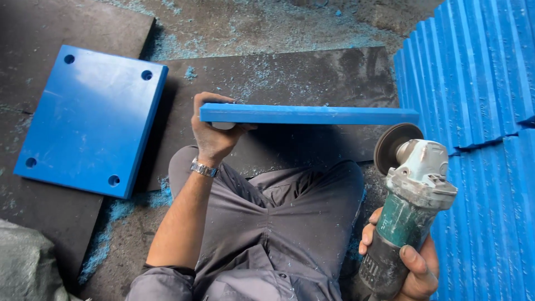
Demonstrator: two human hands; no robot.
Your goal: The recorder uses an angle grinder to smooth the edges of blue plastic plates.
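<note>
Left hand (pixel 213 134) clamps the upright blue slab (pixel 309 115), right hand (pixel 404 267) grips the grinder (pixel 409 189) beside it, shavings (pixel 167 47) already strewn, edge untouched.

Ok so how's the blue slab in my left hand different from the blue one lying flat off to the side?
The held slab stands on edge, so only its thin side shows; the flat slab lies face up on the dark mat. The left hand grips the held slab at one end, while nothing touches the flat slab. The flat slab shows four corner holes; none can be seen on the held slab from this angle. Both are the same bright blue.
</note>
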